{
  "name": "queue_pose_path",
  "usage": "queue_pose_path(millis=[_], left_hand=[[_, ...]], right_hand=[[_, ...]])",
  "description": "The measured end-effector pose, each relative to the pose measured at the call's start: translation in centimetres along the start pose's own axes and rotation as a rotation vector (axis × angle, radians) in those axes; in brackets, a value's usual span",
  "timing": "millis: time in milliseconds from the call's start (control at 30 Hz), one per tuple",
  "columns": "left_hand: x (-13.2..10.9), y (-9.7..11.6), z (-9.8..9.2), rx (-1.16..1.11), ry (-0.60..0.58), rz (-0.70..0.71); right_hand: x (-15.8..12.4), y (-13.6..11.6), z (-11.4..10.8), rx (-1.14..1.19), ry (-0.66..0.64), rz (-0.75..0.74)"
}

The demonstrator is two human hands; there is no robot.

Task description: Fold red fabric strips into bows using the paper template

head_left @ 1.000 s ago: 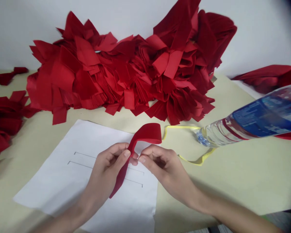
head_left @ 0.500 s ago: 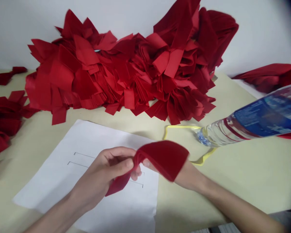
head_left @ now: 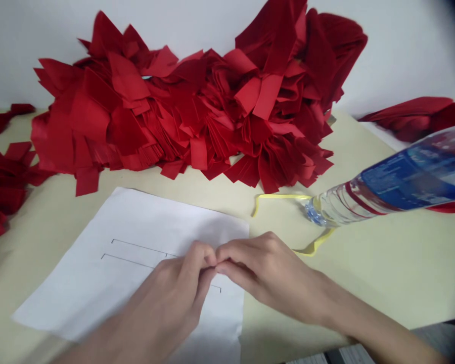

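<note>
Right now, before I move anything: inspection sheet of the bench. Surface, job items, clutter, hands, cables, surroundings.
surface: pale beige table
job's things: white paper sheet with printed black lines, under both hands
hands: left hand and right hand meet at the fingertips above the paper; cannot tell if they hold anything
clutter: large heap of red cloth pieces, smaller red piles at left and right, plastic water bottle, yellow strip
cables: nothing seen
surroundings: white wall
</note>
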State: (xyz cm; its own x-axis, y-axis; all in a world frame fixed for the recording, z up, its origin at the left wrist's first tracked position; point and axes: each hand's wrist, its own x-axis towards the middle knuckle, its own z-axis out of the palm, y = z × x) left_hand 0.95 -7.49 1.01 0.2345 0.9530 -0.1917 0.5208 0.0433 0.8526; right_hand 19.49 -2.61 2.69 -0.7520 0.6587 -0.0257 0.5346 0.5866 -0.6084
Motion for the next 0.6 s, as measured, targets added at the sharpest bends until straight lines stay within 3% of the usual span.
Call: queue_pose_path(millis=[167, 233, 400, 500, 600], left_hand=[[0.3, 1.1, 0.3, -0.085, 0.316, -0.137], [0.6, 1.5, -0.2, -0.208, 0.341, -0.194], [1.6, 1.1, -2.1, -0.638, 0.117, -0.271], [1.8, 0.6, -2.8, -0.889, -0.038, -0.281], [1.8, 0.6, -3.2, -0.994, -0.317, -0.279]], right_hand=[[-0.7, -1.2, 2.0, -0.216, 0.228, -0.057], [-0.8, -1.4, 2.4, -0.162, 0.321, -0.034], [-0.9, -1.6, 2.2, 0.196, 0.359, 0.086], [-0.6, -1.5, 1.6, 0.391, 0.284, 0.187], [-0.2, -0.9, 0.9, 0.551, 0.151, 0.205]])
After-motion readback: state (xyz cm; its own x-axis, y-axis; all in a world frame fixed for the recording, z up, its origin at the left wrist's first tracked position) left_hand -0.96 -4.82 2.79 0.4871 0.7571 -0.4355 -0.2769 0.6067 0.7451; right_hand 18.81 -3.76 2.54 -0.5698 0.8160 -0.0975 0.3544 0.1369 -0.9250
